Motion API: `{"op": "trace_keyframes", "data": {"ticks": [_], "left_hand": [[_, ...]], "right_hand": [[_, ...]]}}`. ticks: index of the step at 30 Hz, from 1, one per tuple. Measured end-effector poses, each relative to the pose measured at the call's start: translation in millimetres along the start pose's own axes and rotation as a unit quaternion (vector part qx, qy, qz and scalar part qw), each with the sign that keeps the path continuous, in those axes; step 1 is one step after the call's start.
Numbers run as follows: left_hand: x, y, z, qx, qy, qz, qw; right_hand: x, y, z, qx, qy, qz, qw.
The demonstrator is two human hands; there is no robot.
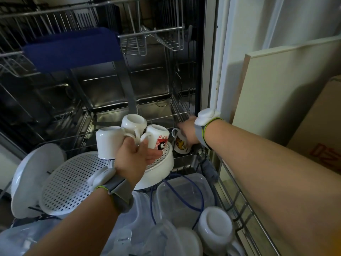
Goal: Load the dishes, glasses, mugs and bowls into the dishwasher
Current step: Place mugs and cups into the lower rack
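At the left of the frame a white plate (35, 174) stands on edge in the lower rack (245, 215), with a round white perforated colander (73, 183) leaning just to its right. In the centre the left hand (134, 156) holds three white mugs by their handles, fingers hooked through the loops: a plain mug (107, 141) on the left, a second plain mug (133, 123) behind it, and a mug with a red and black print (156, 138) on the right, all mouth down above a white bowl (158, 172). To the right, the right hand (187, 131) grips a white mug with a yellow print (180, 145), tilted at the far right corner of the rack, close to the dishwasher's side wall. Open wire rack shows behind the mugs. Clear plastic containers (177, 196) and an upturned white mug (215, 226) fill the lower centre. In the upper left, a blue tray (73, 48) sits in the upper rack (55, 13).
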State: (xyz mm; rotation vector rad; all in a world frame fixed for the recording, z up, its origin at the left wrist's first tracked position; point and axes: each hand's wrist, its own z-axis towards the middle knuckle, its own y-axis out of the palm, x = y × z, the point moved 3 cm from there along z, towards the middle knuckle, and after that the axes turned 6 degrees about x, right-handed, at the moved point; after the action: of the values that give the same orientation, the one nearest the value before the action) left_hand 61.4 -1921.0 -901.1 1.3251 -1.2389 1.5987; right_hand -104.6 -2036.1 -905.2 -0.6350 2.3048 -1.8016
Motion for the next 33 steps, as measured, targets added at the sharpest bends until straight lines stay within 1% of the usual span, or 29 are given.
{"op": "trace_keyframes", "data": {"ticks": [1, 3, 5, 6, 7, 8, 10, 11, 12, 13, 14, 15, 16, 17, 18, 20, 22, 25, 27, 30, 31, 33], "left_hand": [[-1, 0, 1, 0.001, -0.004, -0.002, 1.0], [-4, -1, 2, 0.001, -0.013, -0.005, 1.0], [-5, 0, 2, 0.002, -0.023, -0.01, 1.0], [-5, 1, 1, 0.004, -0.026, -0.014, 1.0], [-3, 1, -1, 0.007, -0.027, -0.015, 1.0], [-3, 2, -2, 0.01, -0.025, -0.013, 1.0], [4, 2, -5, 0.014, -0.009, -0.008, 1.0], [9, 3, -7, 0.013, -0.002, -0.009, 1.0], [13, 4, -6, 0.011, 0.006, -0.009, 1.0], [18, 5, -7, 0.008, 0.011, -0.01, 1.0], [23, 6, -10, 0.004, 0.015, -0.012, 1.0], [26, 7, -11, -0.003, 0.017, -0.014, 1.0], [30, 9, -15, -0.014, 0.019, -0.016, 1.0], [35, 12, -20, -0.028, 0.025, -0.014, 0.999], [36, 14, -22, -0.041, 0.031, -0.013, 0.999], [40, 18, -29, -0.058, 0.048, -0.005, 0.997], [40, 23, -34, -0.065, 0.053, 0.009, 0.996], [37, 27, -38, -0.065, 0.032, -0.01, 0.997], [38, 27, -38, -0.058, 0.031, -0.029, 0.997], [36, 23, -36, -0.043, 0.043, -0.01, 0.998], [34, 23, -36, -0.043, 0.037, -0.009, 0.998], [29, 22, -38, -0.052, 0.025, -0.022, 0.998]], "right_hand": [[1, 1, 1, 0.007, 0.001, -0.011, 1.0], [2, 3, 1, 0.005, 0.009, 0.005, 1.0], [2, 3, -4, 0.01, 0.012, 0.07, 0.997], [1, 3, -6, 0.012, 0.012, 0.085, 0.996], [2, 3, -4, 0.024, 0.013, 0.077, 0.997], [2, 0, -4, 0.045, 0.016, 0.06, 0.997], [1, -13, -11, 0.134, 0.026, 0.018, 0.99], [1, -23, -20, 0.178, 0.032, 0.057, 0.982], [1, -33, -28, 0.208, 0.03, 0.134, 0.968], [0, -41, -40, 0.212, 0.016, 0.246, 0.946], [-2, -47, -52, 0.186, -0.008, 0.361, 0.914], [-7, -51, -63, 0.145, -0.029, 0.451, 0.88], [-14, -53, -74, 0.109, -0.044, 0.49, 0.864], [-19, -55, -84, 0.092, -0.053, 0.477, 0.873], [-22, -54, -85, 0.096, -0.054, 0.445, 0.889], [-20, -49, -90, 0.153, -0.047, 0.383, 0.91], [-16, -42, -95, 0.192, -0.039, 0.378, 0.905], [-8, -32, -102, 0.201, -0.03, 0.384, 0.901], [2, -29, -103, 0.203, -0.017, 0.359, 0.911], [21, -21, -100, 0.2, 0.008, 0.314, 0.928], [25, -19, -98, 0.2, 0.003, 0.292, 0.935], [24, -11, -92, 0.204, -0.041, 0.242, 0.948]]}}
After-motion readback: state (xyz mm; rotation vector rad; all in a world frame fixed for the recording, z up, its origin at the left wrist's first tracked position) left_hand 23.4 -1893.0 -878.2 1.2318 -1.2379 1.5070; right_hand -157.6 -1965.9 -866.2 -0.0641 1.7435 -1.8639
